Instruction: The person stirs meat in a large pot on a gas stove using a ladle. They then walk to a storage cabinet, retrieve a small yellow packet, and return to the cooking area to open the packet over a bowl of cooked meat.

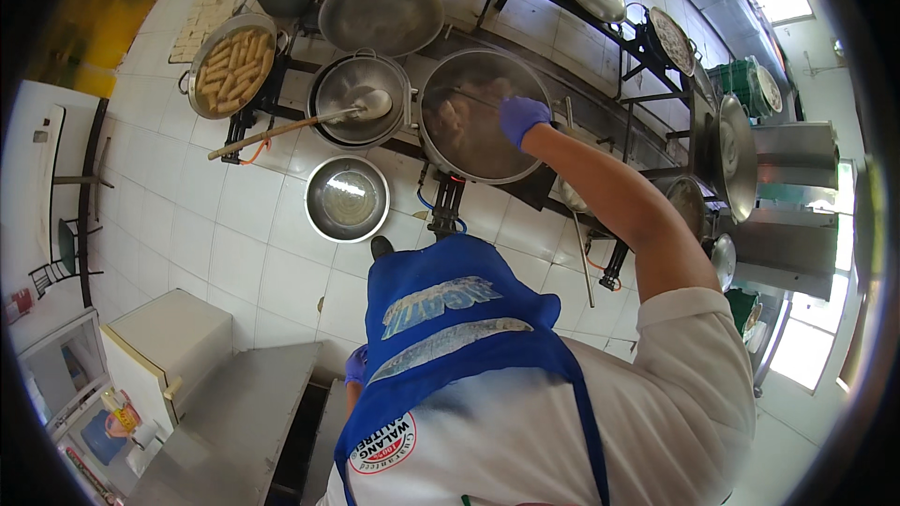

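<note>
My right hand [525,120], in a purple glove, reaches over a large steaming pot [433,157]. Its fingers are closed. A thin rod-like tool [476,98] seems to run from them into the pot, its far end blurred by steam. Brownish chunks that look like meat [454,118] sit in the pot, left of the hand. My left hand [355,365], also purple-gloved, hangs low beside my blue apron [459,290], which hides most of it. Its fingers cannot be made out.
Left of the pot, a ladle with a long wooden handle [272,138] lies across a metal bowl [337,84]. A steel basin [315,215] stands on the tiled floor. Beyond are a pan of fried rolls [270,49], a wide empty wok [380,14] and black burner stands [246,126].
</note>
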The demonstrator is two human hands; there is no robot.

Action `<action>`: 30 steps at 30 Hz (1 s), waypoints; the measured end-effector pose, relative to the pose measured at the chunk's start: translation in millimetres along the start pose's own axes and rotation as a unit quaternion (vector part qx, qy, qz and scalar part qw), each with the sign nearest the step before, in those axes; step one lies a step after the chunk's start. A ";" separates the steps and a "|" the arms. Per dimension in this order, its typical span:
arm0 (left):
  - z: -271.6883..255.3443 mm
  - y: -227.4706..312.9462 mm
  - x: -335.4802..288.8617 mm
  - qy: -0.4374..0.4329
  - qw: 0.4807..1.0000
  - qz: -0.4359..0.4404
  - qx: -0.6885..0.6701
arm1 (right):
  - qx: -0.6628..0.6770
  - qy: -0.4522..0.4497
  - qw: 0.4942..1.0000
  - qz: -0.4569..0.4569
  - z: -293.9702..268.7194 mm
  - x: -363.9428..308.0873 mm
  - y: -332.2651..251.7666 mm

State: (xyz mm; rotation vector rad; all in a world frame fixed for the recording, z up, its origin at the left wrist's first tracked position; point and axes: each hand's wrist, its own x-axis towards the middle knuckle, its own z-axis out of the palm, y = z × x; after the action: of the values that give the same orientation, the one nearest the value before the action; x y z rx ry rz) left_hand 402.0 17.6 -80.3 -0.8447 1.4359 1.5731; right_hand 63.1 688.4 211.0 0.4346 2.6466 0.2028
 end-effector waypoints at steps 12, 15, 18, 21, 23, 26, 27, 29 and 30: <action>-15.6 46.4 -9.2 -0.005 0.992 0.001 0.129 | 0.215 0.053 0.975 -0.014 -1.7 -129.6 45.7; -24.3 72.8 0.7 0.051 0.996 -0.072 -0.022 | 0.197 0.040 0.979 -0.028 -4.4 -172.5 54.1; -13.5 107.8 -5.4 0.074 0.996 -0.053 -0.014 | 0.090 0.044 0.995 -0.023 -1.2 -185.2 45.5; -6.5 112.6 -12.4 0.077 0.996 -0.044 -0.015 | 0.007 0.045 0.999 -0.026 23.8 -158.1 15.1; -8.9 105.7 -9.2 0.059 0.996 -0.047 -0.045 | -0.020 0.038 0.999 -0.013 39.3 -133.7 -4.3; -16.3 71.1 -10.2 0.050 0.997 0.033 0.051 | -0.034 0.024 0.999 0.005 46.7 -97.8 -23.4; -14.0 66.5 -18.7 0.052 0.996 0.050 0.046 | -0.033 0.020 0.999 0.005 48.4 -91.2 -28.6; -12.3 51.8 -33.3 0.073 0.995 0.024 0.057 | -0.028 0.006 1.000 0.002 50.4 -77.8 -38.9; -6.8 47.9 -39.0 0.081 0.996 0.007 0.045 | -0.025 -0.002 1.000 -0.003 55.7 -68.5 -46.3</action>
State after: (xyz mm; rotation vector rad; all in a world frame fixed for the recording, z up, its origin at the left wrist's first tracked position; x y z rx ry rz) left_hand 375.5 5.4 -25.5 -0.9270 1.6178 1.4649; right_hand 134.1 625.8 179.6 0.4109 2.6324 0.2651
